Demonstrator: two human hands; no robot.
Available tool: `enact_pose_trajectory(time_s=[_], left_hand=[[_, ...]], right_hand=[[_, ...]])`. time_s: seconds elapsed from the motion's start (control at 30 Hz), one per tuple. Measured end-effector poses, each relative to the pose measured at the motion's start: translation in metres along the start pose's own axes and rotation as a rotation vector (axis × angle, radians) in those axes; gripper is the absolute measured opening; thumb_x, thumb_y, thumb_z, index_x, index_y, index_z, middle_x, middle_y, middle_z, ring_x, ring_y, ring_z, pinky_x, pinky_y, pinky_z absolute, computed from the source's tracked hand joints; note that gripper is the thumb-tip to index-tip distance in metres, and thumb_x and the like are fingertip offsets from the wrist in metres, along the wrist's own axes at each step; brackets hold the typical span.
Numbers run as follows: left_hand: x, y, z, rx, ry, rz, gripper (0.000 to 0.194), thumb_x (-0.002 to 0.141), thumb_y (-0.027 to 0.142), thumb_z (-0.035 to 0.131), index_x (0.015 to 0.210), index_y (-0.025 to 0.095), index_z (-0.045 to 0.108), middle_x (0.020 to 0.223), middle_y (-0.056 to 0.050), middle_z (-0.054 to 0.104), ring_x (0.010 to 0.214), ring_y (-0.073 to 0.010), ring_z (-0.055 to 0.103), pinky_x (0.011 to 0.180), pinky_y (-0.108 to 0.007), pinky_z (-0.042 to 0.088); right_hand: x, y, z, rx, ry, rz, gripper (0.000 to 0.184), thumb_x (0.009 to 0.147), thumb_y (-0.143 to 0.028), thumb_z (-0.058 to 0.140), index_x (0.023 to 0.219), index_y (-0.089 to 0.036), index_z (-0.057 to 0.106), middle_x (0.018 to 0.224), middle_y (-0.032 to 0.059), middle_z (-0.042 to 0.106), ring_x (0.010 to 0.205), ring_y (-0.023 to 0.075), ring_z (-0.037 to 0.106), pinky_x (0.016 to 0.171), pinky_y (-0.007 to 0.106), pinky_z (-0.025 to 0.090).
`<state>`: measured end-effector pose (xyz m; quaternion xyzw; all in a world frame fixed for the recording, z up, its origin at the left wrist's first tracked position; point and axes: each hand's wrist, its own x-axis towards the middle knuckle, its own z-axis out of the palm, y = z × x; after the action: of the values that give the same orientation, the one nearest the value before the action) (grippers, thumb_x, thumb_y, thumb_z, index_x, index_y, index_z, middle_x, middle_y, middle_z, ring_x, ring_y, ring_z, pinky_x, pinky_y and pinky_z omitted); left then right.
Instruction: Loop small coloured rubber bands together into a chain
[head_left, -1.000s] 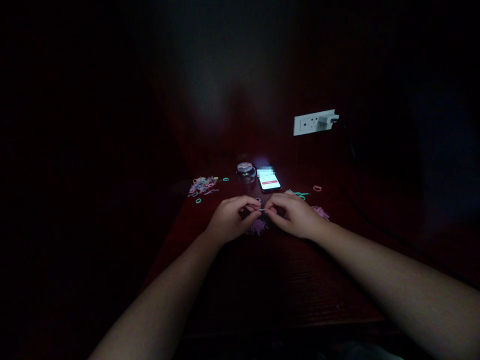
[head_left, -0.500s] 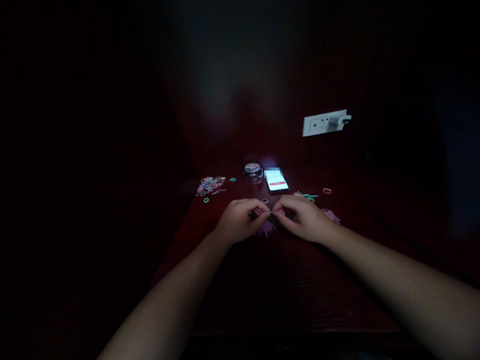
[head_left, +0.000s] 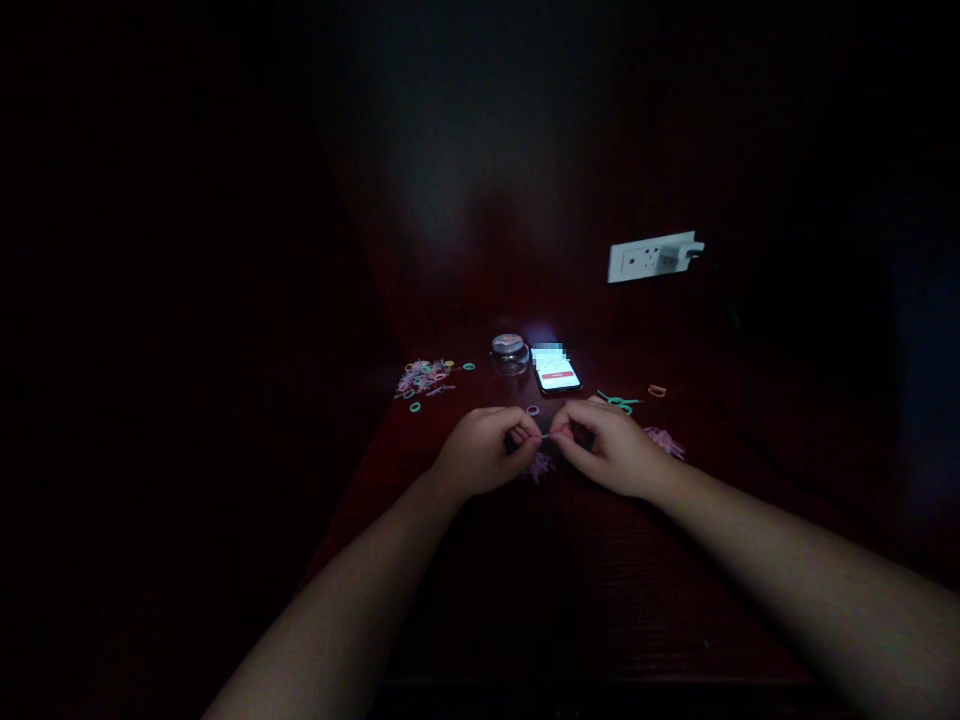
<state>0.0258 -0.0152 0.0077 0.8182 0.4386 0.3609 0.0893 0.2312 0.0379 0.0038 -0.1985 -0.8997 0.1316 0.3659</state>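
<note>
The left hand (head_left: 491,450) and right hand (head_left: 604,450) pinch a thin strip (head_left: 546,436) between them, near the purple pile (head_left: 538,467); a loosened fingertip hold in this dimness could lose it there

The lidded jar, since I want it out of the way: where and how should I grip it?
Grip the jar around its round wall, probably coming from the left: it stands upright, and the phone lies close on its right.

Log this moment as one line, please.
left hand: pinching thin piece | right hand: pinching same piece | near: purple pile | beyond: jar, lit phone
</note>
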Motion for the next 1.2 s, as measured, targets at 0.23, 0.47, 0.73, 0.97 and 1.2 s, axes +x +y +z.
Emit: enact_pose_trajectory(time_s=[0.23,0.47,0.73,0.97,1.2], left_hand=[[-0.0006,0.0019,-0.0013,0.008,0.01,0.006,0.008,0.083,0.019,0.06,0.088,0.018,0.065,0.079,0.0,0.066,0.07,-0.0112,0.061,0.066,-0.024,0.048],[-0.0007,0.0024,0.0003,0.018,0.006,0.009,0.006,0.083,0.021,0.062,0.088,0.019,0.065,0.079,0.0,0.066,0.071,-0.0121,0.061,0.067,-0.025,0.048],[-0.0002,0.0026,-0.0009,0.021,-0.001,0.017,0.006,0.084,0.021,0.059,0.083,0.019,0.064,0.075,0.0,0.065,0.068,-0.0116,0.06,0.064,-0.024,0.048],[0.0008,0.0028,-0.003,0.011,-0.007,0.019,0.006,0.084,0.021,0.06,0.084,0.017,0.065,0.075,-0.001,0.066,0.067,-0.0108,0.06,0.063,-0.024,0.048],[0.0004,0.0025,-0.0029,0.013,0.012,0.018,0.007,0.083,0.021,0.061,0.086,0.017,0.066,0.076,0.0,0.067,0.067,-0.0103,0.06,0.063,-0.024,0.047]], right_hand=[[-0.0011,0.0,0.0002,-0.009,-0.011,0.022,0.008,0.086,-0.019,0.056,0.078,-0.019,0.057,0.069,-0.0015,0.059,0.065,0.0138,0.051,0.068,0.028,0.035],[0.0007,-0.0032,0.0012,0.001,-0.025,0.025,0.007,0.085,-0.016,0.056,0.079,-0.019,0.057,0.069,-0.002,0.06,0.066,0.0132,0.052,0.069,0.028,0.036],[0.0002,-0.0062,0.0003,0.018,-0.023,0.014,0.007,0.085,-0.017,0.056,0.079,-0.019,0.058,0.067,-0.0017,0.059,0.064,0.0135,0.051,0.067,0.027,0.037],[0.0,-0.0034,0.0017,0.057,-0.001,0.019,0.007,0.086,-0.019,0.056,0.08,-0.019,0.058,0.066,-0.0021,0.057,0.063,0.0122,0.05,0.064,0.026,0.036],[0.0005,-0.0034,0.0015,0.074,0.005,0.021,0.008,0.086,-0.02,0.054,0.08,-0.018,0.058,0.065,-0.0018,0.056,0.061,0.0114,0.05,0.06,0.025,0.037]])
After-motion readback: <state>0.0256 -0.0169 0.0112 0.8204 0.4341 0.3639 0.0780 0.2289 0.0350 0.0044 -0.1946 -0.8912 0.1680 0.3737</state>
